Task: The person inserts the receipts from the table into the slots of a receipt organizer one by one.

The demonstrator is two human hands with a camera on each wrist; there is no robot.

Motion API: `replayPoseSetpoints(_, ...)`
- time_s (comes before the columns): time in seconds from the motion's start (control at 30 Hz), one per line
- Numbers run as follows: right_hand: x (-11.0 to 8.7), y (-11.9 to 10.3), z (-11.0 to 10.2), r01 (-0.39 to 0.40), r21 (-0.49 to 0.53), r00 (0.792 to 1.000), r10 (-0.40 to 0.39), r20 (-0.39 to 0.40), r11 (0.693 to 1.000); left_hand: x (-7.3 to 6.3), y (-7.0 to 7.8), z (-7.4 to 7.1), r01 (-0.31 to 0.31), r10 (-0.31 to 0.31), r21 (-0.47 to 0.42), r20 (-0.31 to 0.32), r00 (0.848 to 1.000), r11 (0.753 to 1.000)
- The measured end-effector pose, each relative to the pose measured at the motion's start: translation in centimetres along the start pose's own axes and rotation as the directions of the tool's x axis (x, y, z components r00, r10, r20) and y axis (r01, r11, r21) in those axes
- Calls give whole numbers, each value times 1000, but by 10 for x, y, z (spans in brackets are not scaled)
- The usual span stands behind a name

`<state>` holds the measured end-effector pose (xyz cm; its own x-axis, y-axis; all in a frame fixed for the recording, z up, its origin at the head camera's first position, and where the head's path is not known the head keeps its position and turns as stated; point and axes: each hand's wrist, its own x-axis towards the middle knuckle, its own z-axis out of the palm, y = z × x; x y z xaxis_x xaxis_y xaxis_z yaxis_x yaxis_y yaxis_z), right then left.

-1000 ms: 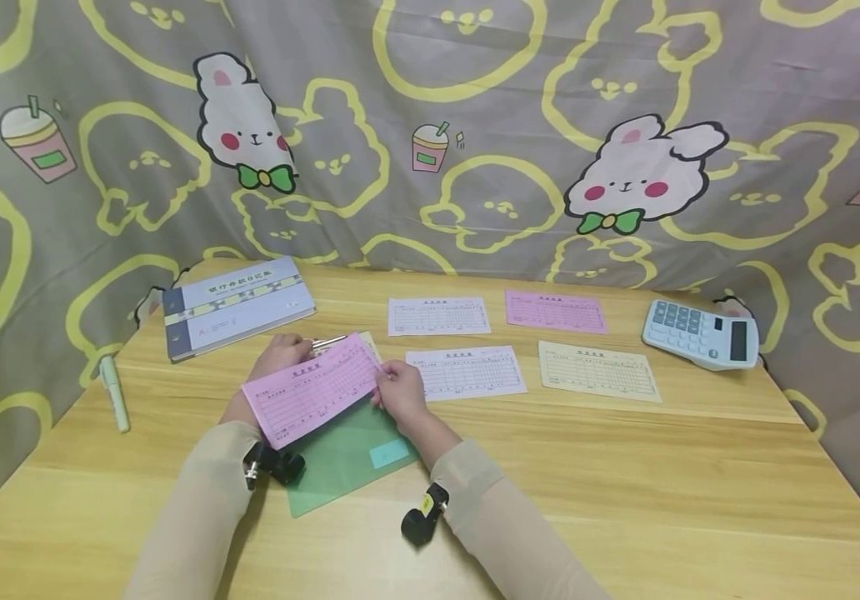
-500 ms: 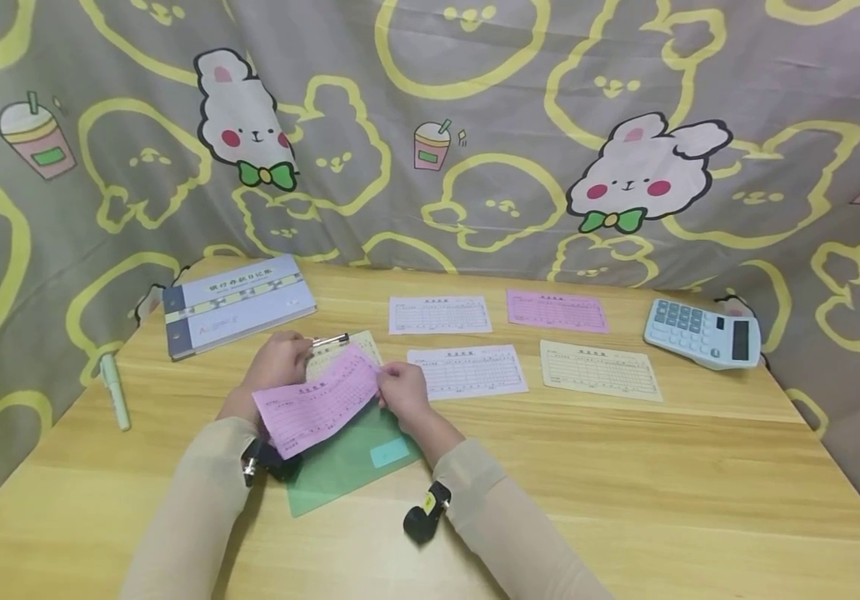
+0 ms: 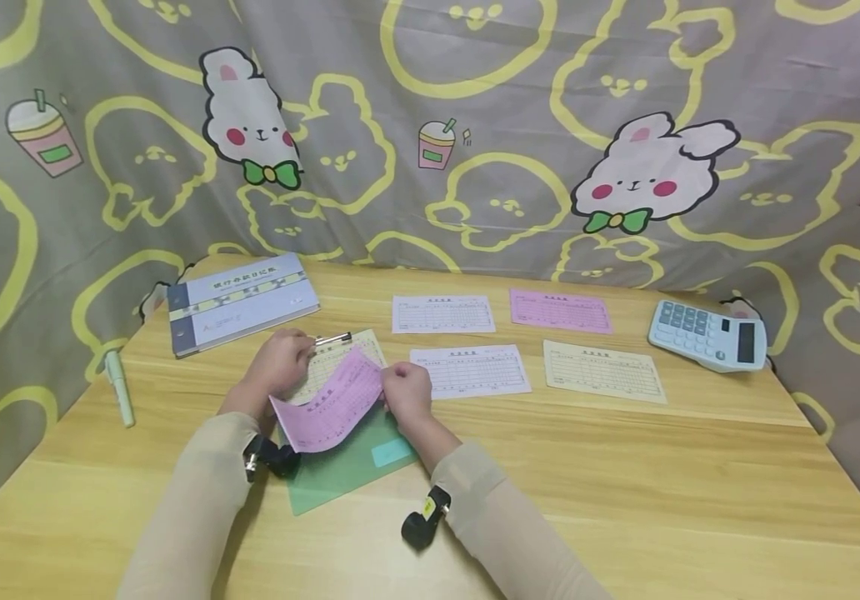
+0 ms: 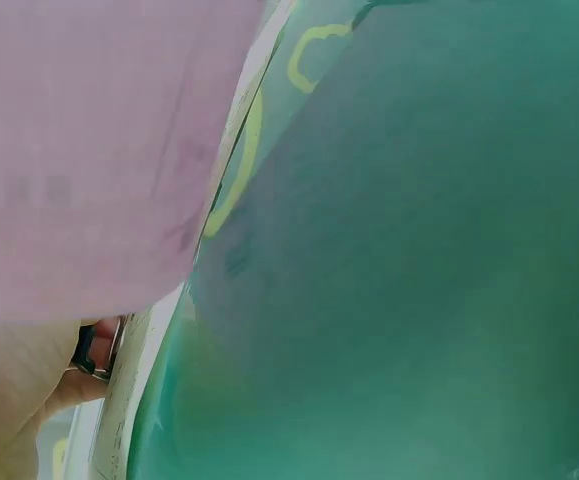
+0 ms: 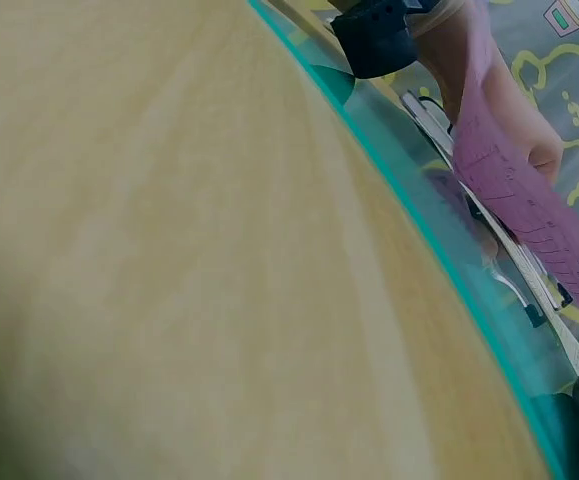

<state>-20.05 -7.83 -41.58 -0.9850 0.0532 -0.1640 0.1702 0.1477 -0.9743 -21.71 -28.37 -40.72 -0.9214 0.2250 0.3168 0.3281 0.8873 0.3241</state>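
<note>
A pink printed form (image 3: 332,404) is pinched at its right edge by my right hand (image 3: 407,396); its free left part sags in a curve. Below it, a cream form (image 3: 319,379) lies on the green translucent file folder (image 3: 347,471), at the metal clip (image 3: 336,338). My left hand (image 3: 277,364) is at the left end of that clip, its fingers curled there; the pink sheet covers part of this hand in the left wrist view, where a black clip part (image 4: 87,350) shows by the fingers. My right hand is mostly out of the right wrist view.
Two white forms (image 3: 442,315), a second pink form (image 3: 561,311) and another cream form (image 3: 604,371) lie flat farther back. A calculator (image 3: 707,335) is at the right, a blue account book (image 3: 242,304) at the back left, and a pale green pen (image 3: 119,388) at the left.
The pink form has swung down and right at its left end and curved, uncovering the clip and more of the cream form. Both hands stay nearly in place.
</note>
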Motion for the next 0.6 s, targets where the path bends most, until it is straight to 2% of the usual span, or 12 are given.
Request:
replayPoseSetpoints(0.13, 0, 2, -1, 41, 37, 998, -40, -42, 998, 0, 1, 1, -10, 9, -26, -35, 999, 1000)
replayPoseSetpoints(0.2, -1, 2, -1, 59, 55, 995, -54, -83, 997, 0, 2, 0, -10, 9, -41, -30, 1000, 999)
replayPoseSetpoints(0.37, -1, 4, 0, 87, 85, 988, -74, -138, 993, 1, 4, -1, 62, -60, -46, 40, 997, 997)
replayPoseSetpoints(0.47, -1, 4, 1, 86, 100, 989, -73, -126, 991, 1, 4, -2, 80, -79, -19, 55, 995, 997)
replayPoseSetpoints(0.6, -1, 4, 0, 51, 116, 997, -45, -55, 992, 1, 3, -2, 57, -57, 10, 45, 997, 998)
